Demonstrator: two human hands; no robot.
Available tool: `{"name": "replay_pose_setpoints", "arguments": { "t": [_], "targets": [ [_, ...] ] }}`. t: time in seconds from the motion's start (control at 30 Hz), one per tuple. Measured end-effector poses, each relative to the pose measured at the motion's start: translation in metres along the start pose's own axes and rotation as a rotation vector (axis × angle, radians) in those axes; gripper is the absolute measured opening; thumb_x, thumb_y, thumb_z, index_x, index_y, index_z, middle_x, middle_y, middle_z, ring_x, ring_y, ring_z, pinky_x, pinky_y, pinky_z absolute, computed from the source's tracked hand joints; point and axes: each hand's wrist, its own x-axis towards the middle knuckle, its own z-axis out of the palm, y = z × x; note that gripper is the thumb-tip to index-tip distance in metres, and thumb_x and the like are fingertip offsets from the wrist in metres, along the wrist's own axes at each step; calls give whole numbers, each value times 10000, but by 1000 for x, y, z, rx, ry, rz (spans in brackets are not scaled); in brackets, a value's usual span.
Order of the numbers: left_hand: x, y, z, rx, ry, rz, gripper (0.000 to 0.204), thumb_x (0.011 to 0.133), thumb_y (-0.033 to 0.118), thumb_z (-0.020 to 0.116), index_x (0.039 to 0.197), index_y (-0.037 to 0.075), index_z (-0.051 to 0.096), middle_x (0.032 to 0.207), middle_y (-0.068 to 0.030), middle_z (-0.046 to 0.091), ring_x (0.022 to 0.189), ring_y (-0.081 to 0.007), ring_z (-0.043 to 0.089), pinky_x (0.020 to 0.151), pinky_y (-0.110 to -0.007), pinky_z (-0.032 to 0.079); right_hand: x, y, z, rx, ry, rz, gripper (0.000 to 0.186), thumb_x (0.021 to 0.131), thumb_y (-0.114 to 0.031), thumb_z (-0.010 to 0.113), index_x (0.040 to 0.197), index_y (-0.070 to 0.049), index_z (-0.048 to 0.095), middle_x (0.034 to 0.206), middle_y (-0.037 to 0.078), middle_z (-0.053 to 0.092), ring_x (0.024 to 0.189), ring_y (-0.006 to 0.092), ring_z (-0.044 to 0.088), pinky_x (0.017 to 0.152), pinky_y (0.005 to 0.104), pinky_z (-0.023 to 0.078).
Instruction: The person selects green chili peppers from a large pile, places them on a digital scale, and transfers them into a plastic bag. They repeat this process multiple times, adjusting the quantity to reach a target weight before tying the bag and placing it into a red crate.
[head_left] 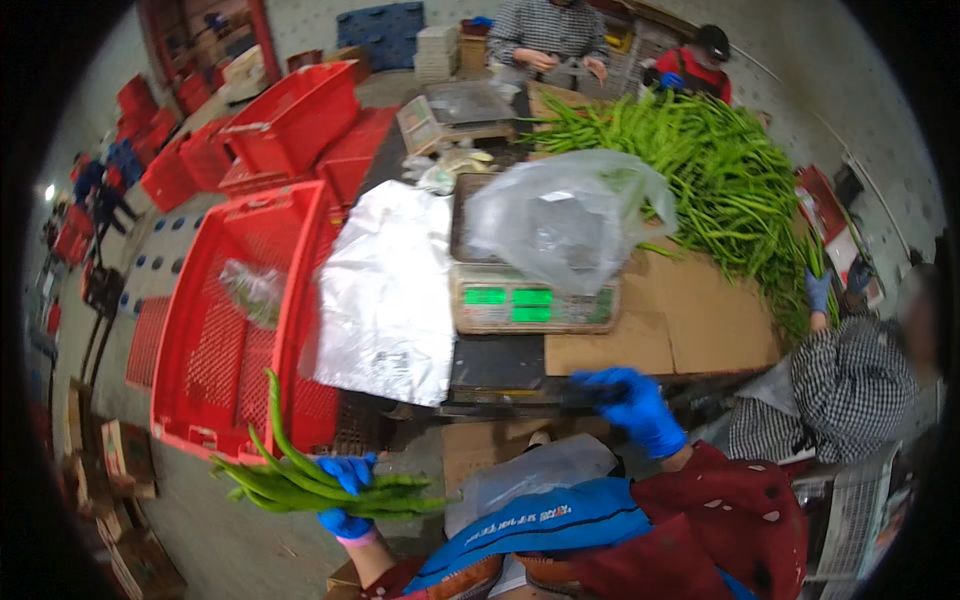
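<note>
My left hand (347, 482), in a blue glove, is closed round a bunch of long green chili peppers (285, 484), low and to the left of the table. My right hand (640, 408), also blue-gloved, is at the table's front edge with its fingers apart and stretched leftward; I see nothing held in it. Beyond that hand a weighing scale (535, 312) with a lit green display bears a clear plastic bag (555, 225). Left of the scale lies a stack of flat silvery plastic bags (390, 300). A big heap of green chili peppers (700, 165) covers the table's far right.
A red crate (185, 330) with a bagged bundle inside stands left of the table. More red crates (300, 115) are stacked behind it. Flat cardboard (690, 315) covers the table's right part. A second scale (465, 110) stands farther back. Co-workers are at the right and far sides.
</note>
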Motion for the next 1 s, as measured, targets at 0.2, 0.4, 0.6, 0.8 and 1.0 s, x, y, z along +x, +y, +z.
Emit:
{"name": "replay_pose_setpoints", "arguments": {
  "t": [0.2,0.4,0.6,0.8,1.0],
  "targets": [
    [99,-58,107,-314,-472,-37,607,705,216,791,1201,100,463,890,18,486,858,-166,453,1004,-425,324,-40,-13,-166,-443,674,-388,376,772,130,521,1121,-6,542,1287,188,536,1252,315,480,990,377,424],
    [154,-139,222,-439,-583,-90,708,728,192,743,1341,56,413,965,7,504,988,-203,478,1105,-468,235,-24,69,-282,-1283,502,-106,295,738,5,590,1030,-33,611,1265,160,557,1245,375,465,995,395,422],
    [188,-190,296,-351,-584,-64,735,839,313,605,1431,18,284,1240,-126,569,1178,-295,499,1135,-522,212,-25,60,-292,-1352,403,168,297,708,-180,649,983,-70,631,1011,156,658,942,384,614,785,463,500],
    [234,-220,334,-440,-518,-242,570,893,265,546,1361,-20,390,1257,-163,564,1206,-301,504,1116,-511,264,17,68,-276,-1455,611,261,341,788,-280,624,1053,-71,576,794,178,651,708,381,634,605,500,493],
    [268,-227,338,-606,-514,-433,485,896,257,576,1284,-16,476,1256,-152,562,1199,-292,508,1093,-500,312,18,88,-290,-1478,590,412,402,779,-223,615,1144,-62,562,799,204,643,727,379,639,618,482,495]
  ]
}}
